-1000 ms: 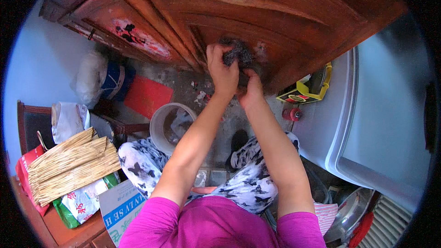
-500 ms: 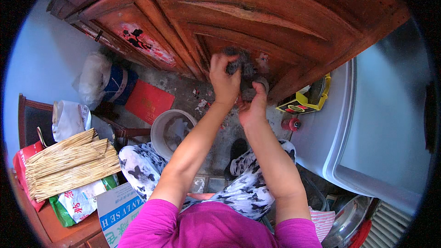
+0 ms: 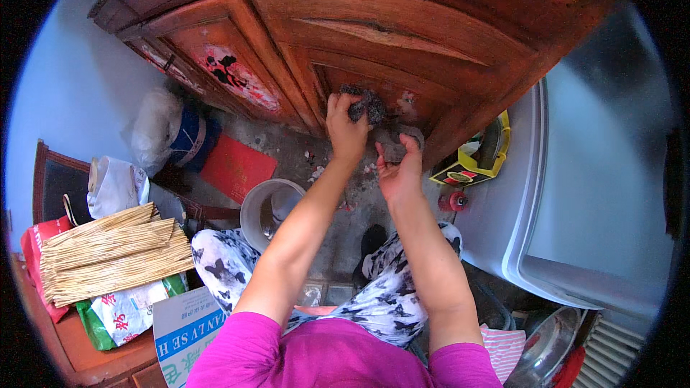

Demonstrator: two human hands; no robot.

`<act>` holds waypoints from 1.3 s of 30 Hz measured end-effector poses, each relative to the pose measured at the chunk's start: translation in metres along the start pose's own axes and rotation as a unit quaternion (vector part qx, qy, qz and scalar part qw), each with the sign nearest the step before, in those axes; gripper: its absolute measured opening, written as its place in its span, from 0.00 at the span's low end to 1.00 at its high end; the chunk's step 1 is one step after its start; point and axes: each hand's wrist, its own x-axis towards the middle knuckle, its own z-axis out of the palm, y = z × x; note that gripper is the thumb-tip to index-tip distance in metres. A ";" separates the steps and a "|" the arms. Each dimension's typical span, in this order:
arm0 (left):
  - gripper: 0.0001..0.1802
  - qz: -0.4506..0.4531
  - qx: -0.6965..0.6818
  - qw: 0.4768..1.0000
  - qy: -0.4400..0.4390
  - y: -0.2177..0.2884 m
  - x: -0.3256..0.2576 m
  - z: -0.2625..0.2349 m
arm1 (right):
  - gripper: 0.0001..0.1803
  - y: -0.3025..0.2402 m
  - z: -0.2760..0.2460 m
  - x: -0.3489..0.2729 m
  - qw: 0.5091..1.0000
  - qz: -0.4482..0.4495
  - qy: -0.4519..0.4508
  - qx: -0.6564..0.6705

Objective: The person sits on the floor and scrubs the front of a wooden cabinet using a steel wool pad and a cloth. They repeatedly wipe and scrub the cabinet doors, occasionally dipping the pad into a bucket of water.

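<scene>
My left hand (image 3: 346, 131) is closed around a dark, shaggy ball of steel wool (image 3: 369, 106) at the lower panel of a reddish-brown wooden door (image 3: 424, 34). A pale, scraped patch (image 3: 406, 105) with paper residue marks the panel just right of the wool. Lower and to the right, my right hand (image 3: 400, 176) faces palm up, thumb and fingers curled about a greyish rounded thing (image 3: 392, 141), whose kind I cannot make out. That grey thing is below the steel wool, close to the door's lower edge.
A whitish bucket (image 3: 248, 215) stands left of my forearms. Beyond it lie a red sheet (image 3: 237, 167) and a blue container (image 3: 194, 145). Bundled straw-coloured sticks (image 3: 115, 255) rest on a wooden surface at left. At right are a yellow-black box (image 3: 474, 165) and a red bottle (image 3: 454, 201).
My left hand and the steel wool have shifted slightly down and left, and the wool now shows more plainly. My right hand has opened a little around the grey thing. The view has tilted slightly.
</scene>
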 end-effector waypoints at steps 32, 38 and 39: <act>0.16 0.004 -0.034 0.998 -0.044 0.038 -0.023 0.039 | 0.27 -0.022 -0.016 -0.006 0.997 -0.057 -0.038 0.031; 0.19 -0.139 -0.117 0.971 0.157 0.001 -0.008 0.032 | 0.22 -0.008 -0.007 -0.023 0.999 -0.020 0.039 -0.005; 0.18 -0.057 -0.073 0.988 0.125 0.021 -0.021 0.041 | 0.22 -0.010 -0.007 -0.021 0.999 -0.013 0.008 0.034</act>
